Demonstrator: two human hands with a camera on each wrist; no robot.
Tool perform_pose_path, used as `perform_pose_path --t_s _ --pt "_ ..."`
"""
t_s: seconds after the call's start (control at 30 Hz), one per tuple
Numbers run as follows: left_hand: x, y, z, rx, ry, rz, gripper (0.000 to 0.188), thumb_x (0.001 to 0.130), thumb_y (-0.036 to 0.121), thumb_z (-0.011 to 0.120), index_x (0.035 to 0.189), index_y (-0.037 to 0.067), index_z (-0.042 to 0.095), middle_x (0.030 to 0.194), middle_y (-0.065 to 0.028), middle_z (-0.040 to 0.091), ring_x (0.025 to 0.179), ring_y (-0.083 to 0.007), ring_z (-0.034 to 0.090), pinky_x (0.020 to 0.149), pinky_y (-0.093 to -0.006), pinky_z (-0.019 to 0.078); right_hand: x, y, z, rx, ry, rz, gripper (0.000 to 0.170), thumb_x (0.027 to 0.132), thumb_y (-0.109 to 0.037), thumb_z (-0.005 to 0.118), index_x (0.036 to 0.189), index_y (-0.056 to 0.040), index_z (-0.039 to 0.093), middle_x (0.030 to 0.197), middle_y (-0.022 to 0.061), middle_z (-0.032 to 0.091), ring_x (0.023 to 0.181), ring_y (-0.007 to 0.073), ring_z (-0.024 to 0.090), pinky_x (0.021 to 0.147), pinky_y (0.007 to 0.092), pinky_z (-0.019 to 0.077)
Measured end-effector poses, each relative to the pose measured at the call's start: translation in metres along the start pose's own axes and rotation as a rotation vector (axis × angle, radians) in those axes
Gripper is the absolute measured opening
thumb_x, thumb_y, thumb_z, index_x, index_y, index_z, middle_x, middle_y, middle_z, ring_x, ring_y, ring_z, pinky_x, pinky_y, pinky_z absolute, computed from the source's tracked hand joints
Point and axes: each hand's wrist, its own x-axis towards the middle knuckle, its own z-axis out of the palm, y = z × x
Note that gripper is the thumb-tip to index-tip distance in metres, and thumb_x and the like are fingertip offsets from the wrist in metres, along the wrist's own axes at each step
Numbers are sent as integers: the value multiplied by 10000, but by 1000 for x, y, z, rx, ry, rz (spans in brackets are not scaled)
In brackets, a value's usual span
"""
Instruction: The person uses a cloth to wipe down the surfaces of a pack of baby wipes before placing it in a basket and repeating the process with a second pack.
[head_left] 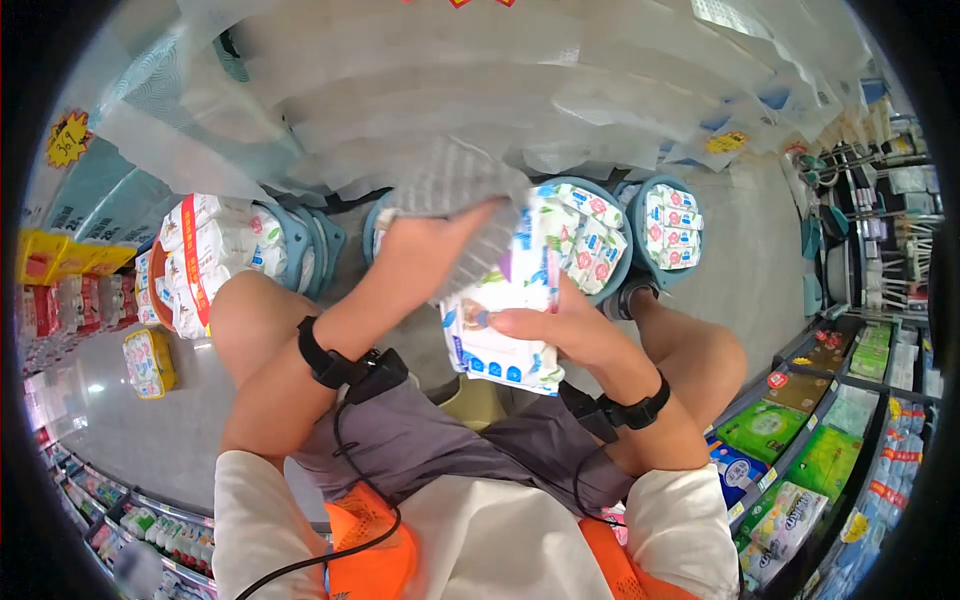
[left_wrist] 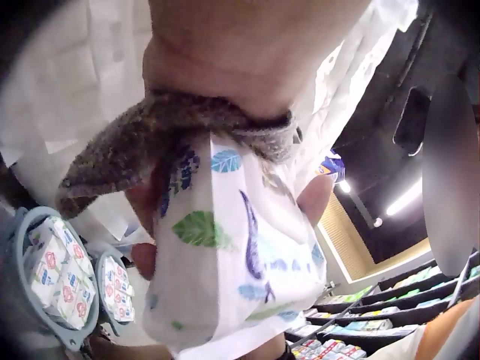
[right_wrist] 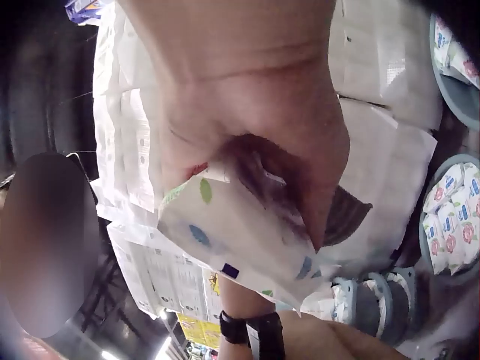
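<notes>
A white pack of wipes point(head_left: 512, 355) with blue and green leaf prints is held up in front of the lap. My right hand point(head_left: 550, 328) grips its side, thumb across the face. Over the pack's far end, my left hand point(head_left: 425, 245) holds a grey striped cloth point(head_left: 455, 172), which hides most of its fingers. In the left wrist view the cloth point(left_wrist: 112, 150) wraps the top of the pack point(left_wrist: 210, 255). The right wrist view shows the pack point(right_wrist: 217, 225) beneath the right palm.
Blue baskets point(head_left: 622, 275) of similar packs stand ahead, with an orange basket point(head_left: 158, 285) at the left. A yellow tub point(head_left: 150, 365) sits on the floor there. Plastic-covered stacks point(head_left: 400, 90) line the far side; tissue shelves point(head_left: 800, 440) are at the right.
</notes>
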Motion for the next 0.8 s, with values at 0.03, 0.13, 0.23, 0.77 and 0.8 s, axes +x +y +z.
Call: perform_pose_path --t_s 0.03,0.13,0.23,0.77,0.8 --pt "5 -11 2 14 59 -84 357 1015 148 632 1367 140 690 1073 -133 744 977 -244 726 867 -371 572 2 3 7 50 16 -16 687 867 -157 871 1448 -15 531 1218 61 720 1074 140 706 922 311 585" --pt "31 16 -34 -640 279 -513 342 1075 225 595 1356 42 661 1126 -120 745 988 -210 719 877 -351 577 11 11 14 114 -59 32 661 857 -137 856 1432 -16 555 1230 76 724 1077 155 717 906 321 595" --pt "39 13 -67 -1086 280 -302 397 1096 288 583 1334 -25 641 1174 -104 733 1014 -206 714 883 -356 582 19 17 14 135 42 83 593 839 -103 806 1379 4 586 1180 96 747 1030 176 739 896 330 603" --pt "31 36 -101 -1173 162 -262 354 977 287 717 1117 -35 762 1023 -67 769 901 -150 710 803 -303 538 103 127 -208 -206 816 -30 439 905 -221 764 1250 30 661 1063 127 742 923 267 750 801 403 608" --pt "30 37 -104 -1180 150 -254 356 977 287 718 1117 -36 763 1021 -70 770 898 -150 711 800 -303 539 102 129 -209 -206 802 -33 447 903 -224 770 1253 31 659 1065 128 741 924 270 750 803 406 607"
